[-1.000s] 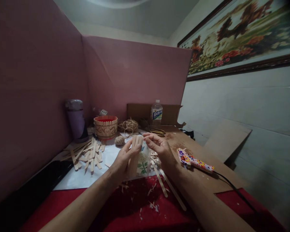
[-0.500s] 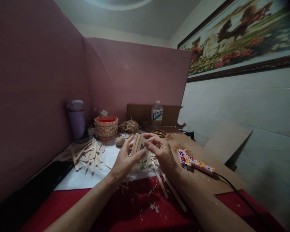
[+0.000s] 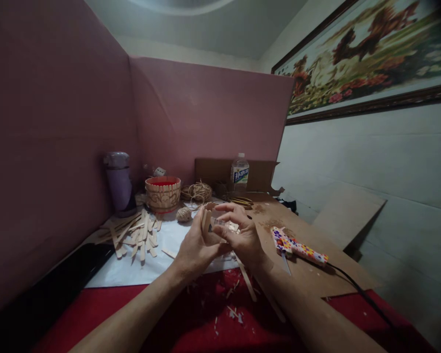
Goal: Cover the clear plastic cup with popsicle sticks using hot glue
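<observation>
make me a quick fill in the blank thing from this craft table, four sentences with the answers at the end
The stick-faced piece is between the right hand and the ____ hand. The clear bottle has a ____ cap. The flower-patterned tool has a ____ cord. The stick-rimmed tub is ____ inside.

Missing words: left; white; black; red.
</observation>
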Demonstrator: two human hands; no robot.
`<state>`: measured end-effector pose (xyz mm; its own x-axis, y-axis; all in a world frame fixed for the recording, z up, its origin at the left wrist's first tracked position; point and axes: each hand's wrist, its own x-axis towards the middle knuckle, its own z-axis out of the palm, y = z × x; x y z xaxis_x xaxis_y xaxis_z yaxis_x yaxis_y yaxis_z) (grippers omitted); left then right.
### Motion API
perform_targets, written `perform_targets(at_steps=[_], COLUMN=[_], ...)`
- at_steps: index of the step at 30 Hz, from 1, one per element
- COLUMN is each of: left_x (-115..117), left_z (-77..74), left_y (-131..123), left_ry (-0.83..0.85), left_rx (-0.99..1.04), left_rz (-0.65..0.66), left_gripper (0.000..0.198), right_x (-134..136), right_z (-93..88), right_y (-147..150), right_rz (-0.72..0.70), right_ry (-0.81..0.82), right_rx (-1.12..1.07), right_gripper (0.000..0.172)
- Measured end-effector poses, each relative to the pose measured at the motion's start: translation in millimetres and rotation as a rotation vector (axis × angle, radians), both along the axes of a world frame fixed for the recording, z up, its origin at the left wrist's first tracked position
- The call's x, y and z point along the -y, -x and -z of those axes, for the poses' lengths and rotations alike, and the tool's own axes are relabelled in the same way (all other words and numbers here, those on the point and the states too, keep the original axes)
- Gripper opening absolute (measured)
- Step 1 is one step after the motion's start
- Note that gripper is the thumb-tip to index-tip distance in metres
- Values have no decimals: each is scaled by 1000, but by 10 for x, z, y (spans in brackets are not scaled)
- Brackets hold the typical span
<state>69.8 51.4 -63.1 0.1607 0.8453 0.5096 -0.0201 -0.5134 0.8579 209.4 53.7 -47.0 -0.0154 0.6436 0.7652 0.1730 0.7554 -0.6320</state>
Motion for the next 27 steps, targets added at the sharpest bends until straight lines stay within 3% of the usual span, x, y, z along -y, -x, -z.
perform_targets(at_steps=[6,8,12,19,23,27], left_x=[6,30,74,57,14,6], left_z=[-3,-21,-2,113,123,121], left_y=[5,4,13,35,11,1], left_ry=[-140,-161,-137,-181,-295,-278], left_rx=[-73,-33,50,55,88,117], left_rz=[36,50,153,154,223,260], left_gripper=[84,80,84,83,86,80], right_x=[118,169,247,223,206,194], right_z=[20,16,-4,36,84,105], right_y=[9,-3,-27,-34,-24,-18], right_rz=[106,139,170,75,87,81], right_ry=[-277,-327,-378,-323,-326,-286], right_rx=[241,266,225,215,258,222], right_gripper=[10,22,60,84,85,84])
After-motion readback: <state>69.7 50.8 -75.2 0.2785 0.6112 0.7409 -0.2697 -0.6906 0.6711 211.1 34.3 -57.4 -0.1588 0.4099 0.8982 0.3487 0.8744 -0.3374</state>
